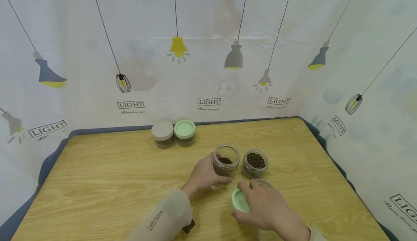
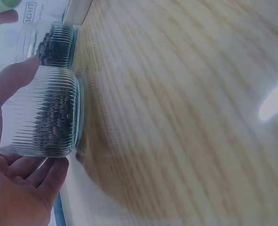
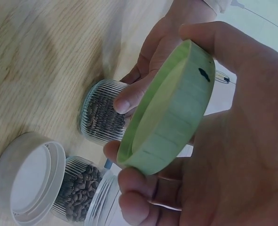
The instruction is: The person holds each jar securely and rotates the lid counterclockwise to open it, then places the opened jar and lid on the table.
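Note:
My left hand [image 1: 203, 174] grips a ribbed glass jar [image 1: 228, 170] partly filled with dark brown beans. In the left wrist view the thumb lies along one side of this uncovered jar [image 2: 54, 113] and the fingers wrap the other, its base close to the tabletop. My right hand [image 1: 265, 206] holds a light green lid [image 3: 176, 108] by its rim, thumb and fingers on opposite edges, tilted up off the table. Just beyond the right hand stands a second uncovered jar [image 1: 255, 168] of beans. A whitish lid [image 3: 23, 183] lies near it, mostly hidden by the right hand in the head view.
Two lidded jars stand side by side at the back of the wooden table [image 1: 107, 175]: one with a greyish lid [image 1: 162, 129], one with a green lid [image 1: 184, 128]. A cloth [image 1: 202, 78] printed with lamps hangs behind the table and along its sides.

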Demonstrator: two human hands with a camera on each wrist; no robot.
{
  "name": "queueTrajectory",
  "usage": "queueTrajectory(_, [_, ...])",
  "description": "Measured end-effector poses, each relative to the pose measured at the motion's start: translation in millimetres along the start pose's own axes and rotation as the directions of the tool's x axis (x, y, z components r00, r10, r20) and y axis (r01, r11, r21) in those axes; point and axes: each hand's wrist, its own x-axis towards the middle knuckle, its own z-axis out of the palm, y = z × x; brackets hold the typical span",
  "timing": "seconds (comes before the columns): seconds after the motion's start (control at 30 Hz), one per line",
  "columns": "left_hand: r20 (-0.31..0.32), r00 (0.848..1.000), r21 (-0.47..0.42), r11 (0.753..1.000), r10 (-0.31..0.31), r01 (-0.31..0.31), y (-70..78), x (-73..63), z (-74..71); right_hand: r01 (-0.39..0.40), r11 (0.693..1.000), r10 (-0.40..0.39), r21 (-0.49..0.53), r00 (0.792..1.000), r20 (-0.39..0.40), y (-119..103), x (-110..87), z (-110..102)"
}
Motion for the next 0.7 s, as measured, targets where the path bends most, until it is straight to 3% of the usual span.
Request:
queueTrajectory(0.33, [0.015, 1.0, -0.06, 0.998, 0.015, -0.014, 1.1, -0.1, 1.6, -0.009, 1.0, 0.009, -0.007, 0.999, 0.031, -0.1, 2.8, 0.9])
queueTrajectory(0.7, [0.051, 0.998, -0.097, 0.995, 0.028, -0.023, 1.4, -6.6, -5.3, 0.011, 1.0, -0.011, 0.019, 0.999, -0.03, -0.2, 5.4, 6.7])
